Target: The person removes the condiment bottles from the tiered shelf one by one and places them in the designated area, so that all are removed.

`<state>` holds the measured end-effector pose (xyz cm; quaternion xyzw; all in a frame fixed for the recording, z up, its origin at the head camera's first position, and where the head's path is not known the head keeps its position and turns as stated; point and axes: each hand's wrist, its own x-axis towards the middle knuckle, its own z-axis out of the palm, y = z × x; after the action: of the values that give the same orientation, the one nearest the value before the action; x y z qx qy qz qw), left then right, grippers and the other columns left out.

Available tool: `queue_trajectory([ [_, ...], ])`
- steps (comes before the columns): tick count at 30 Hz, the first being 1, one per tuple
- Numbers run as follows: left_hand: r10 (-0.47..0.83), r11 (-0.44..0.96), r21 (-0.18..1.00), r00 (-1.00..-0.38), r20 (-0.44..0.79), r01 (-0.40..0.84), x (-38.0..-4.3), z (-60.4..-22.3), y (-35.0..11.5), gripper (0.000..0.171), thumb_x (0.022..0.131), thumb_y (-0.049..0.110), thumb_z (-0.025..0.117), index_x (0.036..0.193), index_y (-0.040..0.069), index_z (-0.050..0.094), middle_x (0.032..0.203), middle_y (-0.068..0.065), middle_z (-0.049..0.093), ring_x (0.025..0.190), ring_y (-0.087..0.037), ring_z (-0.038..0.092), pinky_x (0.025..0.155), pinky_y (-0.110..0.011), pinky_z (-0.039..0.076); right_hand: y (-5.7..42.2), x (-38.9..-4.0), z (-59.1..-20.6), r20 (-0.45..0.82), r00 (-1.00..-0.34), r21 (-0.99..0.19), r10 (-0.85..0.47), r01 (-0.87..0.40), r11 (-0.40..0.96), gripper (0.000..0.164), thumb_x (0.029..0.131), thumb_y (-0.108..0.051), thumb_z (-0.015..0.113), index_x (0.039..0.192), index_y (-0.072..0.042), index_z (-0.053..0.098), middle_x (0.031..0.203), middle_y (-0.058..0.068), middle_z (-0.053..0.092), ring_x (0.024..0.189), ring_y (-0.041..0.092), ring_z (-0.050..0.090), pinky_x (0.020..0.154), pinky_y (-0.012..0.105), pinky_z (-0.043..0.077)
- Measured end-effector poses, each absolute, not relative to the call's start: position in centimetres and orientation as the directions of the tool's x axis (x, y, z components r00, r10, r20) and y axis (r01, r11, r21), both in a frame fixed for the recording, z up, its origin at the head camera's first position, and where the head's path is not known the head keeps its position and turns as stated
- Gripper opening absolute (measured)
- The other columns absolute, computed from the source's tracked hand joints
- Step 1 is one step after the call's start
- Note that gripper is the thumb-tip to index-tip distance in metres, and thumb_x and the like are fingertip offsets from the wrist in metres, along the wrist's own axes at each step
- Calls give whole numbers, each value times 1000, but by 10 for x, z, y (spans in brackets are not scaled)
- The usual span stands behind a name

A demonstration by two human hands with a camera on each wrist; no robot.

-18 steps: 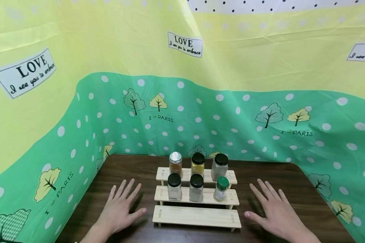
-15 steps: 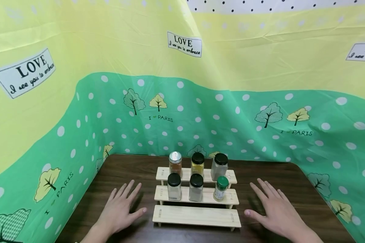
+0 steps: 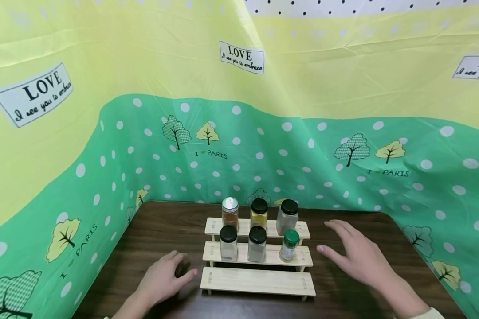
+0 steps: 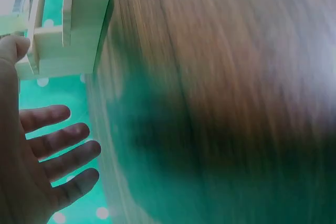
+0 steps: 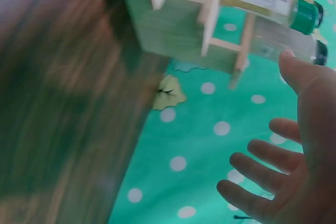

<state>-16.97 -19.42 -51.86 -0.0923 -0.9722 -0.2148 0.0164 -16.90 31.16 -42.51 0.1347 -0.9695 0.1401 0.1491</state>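
Left hand (image 3: 159, 279) and right hand (image 3: 361, 257), both raised (flat earlier), fingers loosely apart, beside wooden rack (image 3: 257, 280)

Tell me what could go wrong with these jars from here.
A reach for the back-right black-capped jar might knock over the green-capped jar in front of it.
The left hand and right hand flank the wooden rack; a bump from either could jolt it and tip both jars.

Left grip (image 3: 161, 278), fingers (image 4: 73, 157) loosely bent, right grip (image 3: 361, 258), fingers nearly straight, thumbs (image 3: 331, 254) splayed
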Motion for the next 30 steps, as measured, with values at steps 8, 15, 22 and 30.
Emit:
queue_trajectory([
  [8,241,771,599,-970,39,216,-170,-523,-187,50,95,54,65,122,13,71,112,1,72,102,-18,68,85,-43,56,298,-187,-403,334,-921,-381,-199,-325,865,68,94,-56,68,143,-11,54,140,17,58,127,43,55,95,64,48],
  [15,326,564,802,-945,2,196,-168,-525,-182,44,100,34,66,130,1,63,95,3,66,76,-7,61,65,-24,50,292,-206,-402,338,-910,-497,-240,-389,776,59,97,-44,69,144,-13,53,139,13,60,123,35,59,97,61,49],
  [22,347,412,905,-937,-48,107,-165,-520,-176,52,97,26,70,135,-7,57,101,-8,67,81,-20,69,63,-31,58,283,-219,-402,306,-917,-569,-257,-393,723,61,97,-44,69,148,-15,50,141,14,59,124,36,61,94,60,52],
  [30,378,328,942,-924,-58,75,-166,-527,-175,40,89,14,77,122,-5,64,99,-9,66,79,-13,65,62,-29,58,272,-229,-405,294,-913,-602,-282,-407,687,66,97,-43,70,150,-10,48,144,16,57,122,36,63,93,58,54],
])
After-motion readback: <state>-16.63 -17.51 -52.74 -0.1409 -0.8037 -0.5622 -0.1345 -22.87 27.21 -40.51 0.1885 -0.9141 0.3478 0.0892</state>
